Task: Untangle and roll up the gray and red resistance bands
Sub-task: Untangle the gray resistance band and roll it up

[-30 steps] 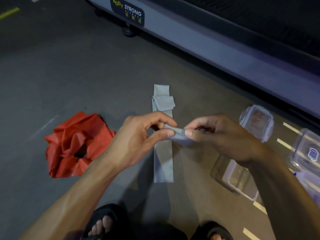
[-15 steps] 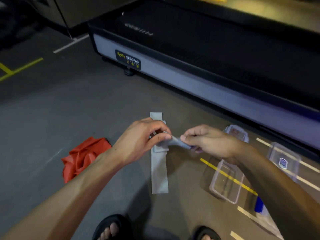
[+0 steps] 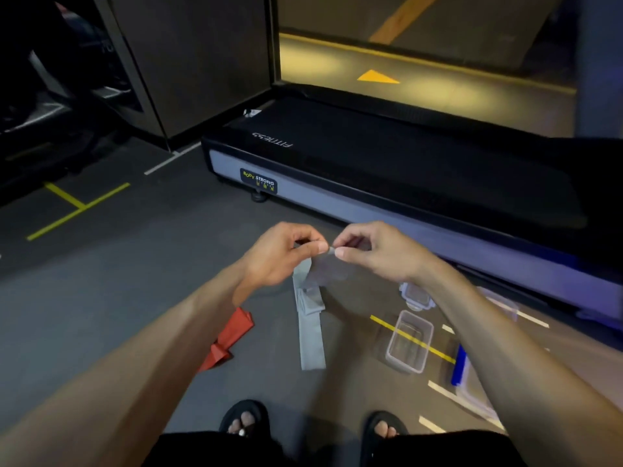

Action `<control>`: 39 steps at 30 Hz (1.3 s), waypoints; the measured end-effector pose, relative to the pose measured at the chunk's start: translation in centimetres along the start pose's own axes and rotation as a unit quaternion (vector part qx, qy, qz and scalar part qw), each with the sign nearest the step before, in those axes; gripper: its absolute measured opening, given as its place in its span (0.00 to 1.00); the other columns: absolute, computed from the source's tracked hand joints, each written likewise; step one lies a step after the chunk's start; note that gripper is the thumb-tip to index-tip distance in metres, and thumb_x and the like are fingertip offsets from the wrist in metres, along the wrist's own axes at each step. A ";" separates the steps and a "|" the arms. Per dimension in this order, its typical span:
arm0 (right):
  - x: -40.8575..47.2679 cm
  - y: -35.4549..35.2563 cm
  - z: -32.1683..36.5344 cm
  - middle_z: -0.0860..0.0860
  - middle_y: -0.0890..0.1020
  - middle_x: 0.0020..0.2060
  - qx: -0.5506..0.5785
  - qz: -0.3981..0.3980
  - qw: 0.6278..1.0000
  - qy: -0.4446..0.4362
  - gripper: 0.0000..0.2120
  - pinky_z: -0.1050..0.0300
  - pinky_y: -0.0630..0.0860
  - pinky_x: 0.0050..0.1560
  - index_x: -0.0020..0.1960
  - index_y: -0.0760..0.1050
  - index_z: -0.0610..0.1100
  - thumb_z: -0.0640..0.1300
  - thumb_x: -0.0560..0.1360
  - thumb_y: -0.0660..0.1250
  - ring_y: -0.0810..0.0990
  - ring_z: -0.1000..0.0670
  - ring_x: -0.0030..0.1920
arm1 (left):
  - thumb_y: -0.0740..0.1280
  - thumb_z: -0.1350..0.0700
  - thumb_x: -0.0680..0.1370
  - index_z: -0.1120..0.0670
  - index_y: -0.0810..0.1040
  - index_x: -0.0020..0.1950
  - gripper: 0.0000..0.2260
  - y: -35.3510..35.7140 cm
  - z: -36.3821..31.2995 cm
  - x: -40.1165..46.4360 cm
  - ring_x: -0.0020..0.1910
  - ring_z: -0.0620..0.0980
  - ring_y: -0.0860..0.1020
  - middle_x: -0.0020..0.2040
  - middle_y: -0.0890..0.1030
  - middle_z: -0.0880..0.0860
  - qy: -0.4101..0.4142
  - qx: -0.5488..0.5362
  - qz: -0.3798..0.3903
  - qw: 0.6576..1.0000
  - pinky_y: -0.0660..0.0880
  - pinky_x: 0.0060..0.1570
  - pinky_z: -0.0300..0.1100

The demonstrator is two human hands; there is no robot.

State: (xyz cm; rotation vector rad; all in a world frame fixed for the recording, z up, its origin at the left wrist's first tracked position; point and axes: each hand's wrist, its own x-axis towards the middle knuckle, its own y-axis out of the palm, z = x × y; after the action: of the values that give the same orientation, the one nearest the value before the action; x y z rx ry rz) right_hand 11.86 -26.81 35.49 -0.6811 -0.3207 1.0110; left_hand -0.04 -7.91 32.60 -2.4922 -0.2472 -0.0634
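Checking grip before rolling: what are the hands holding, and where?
Both the left hand and right hand pinch the gray band at its top end.

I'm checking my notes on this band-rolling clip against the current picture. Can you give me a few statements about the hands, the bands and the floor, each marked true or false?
1. Both hands pinch the gray band at its upper end. True: the left hand and the right hand meet there, fingertips close together.
2. The red band is held in the left hand. False: it lies on the floor, partly hidden behind the left forearm, and no hand touches it.
3. The gray band hangs down from the hands toward the floor. True.
4. The clear container on the floor has its lid on. False: it stands open, right of the gray band.
5. The treadmill lies behind the person. False: it is ahead, beyond the hands.
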 end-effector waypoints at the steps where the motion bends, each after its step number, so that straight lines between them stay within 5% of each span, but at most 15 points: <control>1: -0.6 0.3 0.4 0.57 0.84 0.40 -0.007 -0.017 1.000 -0.012 0.02 0.67 0.73 0.45 0.49 0.84 0.47 0.44 0.79 0.73 0.78 0.63 0.40 | 0.70 0.53 0.82 0.47 0.84 0.46 0.06 0.1 -0.3 -0.7 0.39 0.37 0.78 0.40 0.84 0.40 -0.004 -0.007 -0.007 1.000 0.73 0.46 0.34; 12: -3.7 2.2 2.7 0.56 0.84 0.39 -0.096 -0.055 0.993 -0.040 0.04 0.71 0.69 0.41 0.47 0.84 0.48 0.47 0.79 0.72 0.78 0.60 0.40 | 0.67 0.55 0.83 0.50 0.81 0.46 0.07 1.4 -2.3 -5.3 0.33 0.32 0.74 0.35 0.78 0.31 -0.019 0.004 -0.044 0.999 0.67 0.39 0.28; 19: -3.6 2.4 2.2 0.54 0.83 0.38 -0.116 -0.034 0.993 -0.020 0.06 0.59 0.72 0.43 0.44 0.81 0.51 0.48 0.80 0.70 0.79 0.53 0.41 | 0.65 0.51 0.84 0.50 0.80 0.48 0.07 2.5 -1.3 -5.5 0.45 0.48 0.81 0.43 0.83 0.46 0.002 0.034 -0.062 0.998 0.77 0.51 0.50; 26: -3.2 2.8 2.5 0.56 0.80 0.37 -0.134 -0.012 0.991 -0.028 0.06 0.53 0.71 0.41 0.46 0.78 0.51 0.48 0.82 0.66 0.76 0.56 0.39 | 0.67 0.50 0.83 0.49 0.81 0.53 0.05 2.4 -0.5 -6.6 0.48 0.46 0.83 0.46 0.84 0.46 0.015 0.012 -0.080 0.997 0.79 0.52 0.52; 32: -3.4 3.5 2.7 0.56 0.77 0.44 -0.147 0.026 0.988 -0.050 0.03 0.68 0.65 0.41 0.52 0.77 0.49 0.48 0.81 0.68 0.73 0.60 0.42 | 0.65 0.49 0.82 0.49 0.81 0.53 0.08 1.8 0.2 -7.3 0.45 0.48 0.82 0.45 0.84 0.46 0.008 0.029 -0.087 0.996 0.79 0.50 0.53; 39: -3.3 3.8 2.5 0.54 0.77 0.46 -0.133 0.008 0.989 -0.065 0.02 0.68 0.65 0.43 0.53 0.78 0.49 0.45 0.81 0.68 0.74 0.59 0.43 | 0.67 0.53 0.83 0.49 0.81 0.52 0.04 1.0 0.2 -7.3 0.43 0.47 0.80 0.43 0.83 0.46 0.007 0.042 -0.086 0.995 0.78 0.51 0.52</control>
State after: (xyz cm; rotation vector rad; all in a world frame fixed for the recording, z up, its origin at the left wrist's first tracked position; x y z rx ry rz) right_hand 6.32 -27.35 35.12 -0.8611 -0.5720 1.0408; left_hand -7.04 -9.71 31.07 -2.3801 -0.4491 -0.1396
